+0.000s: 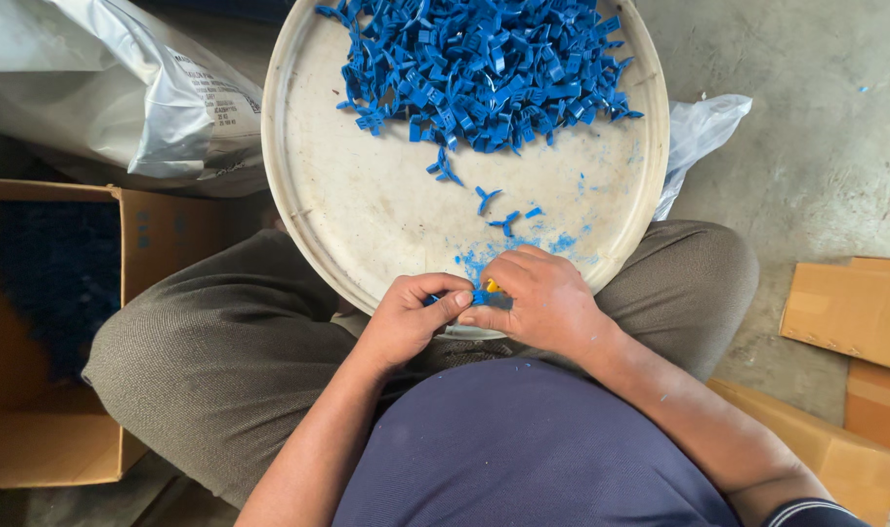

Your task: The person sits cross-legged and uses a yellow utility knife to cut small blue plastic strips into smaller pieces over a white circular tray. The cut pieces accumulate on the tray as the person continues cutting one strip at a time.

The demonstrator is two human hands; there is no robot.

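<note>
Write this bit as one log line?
left hand: pinching blue part | right hand: pinching same part | tray: on lap, blue pile

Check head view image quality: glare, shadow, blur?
Head view: soft even daylight; mild glare on the crinkled silver plastic bag; open brown cardboard box interior falls into deep shadow; both hands, left and right, and the blue plastic clips look sharp; slight wide-angle bending at edges.

plastic pieces (484, 73) in tray (367, 220), box (44, 332) left
</note>
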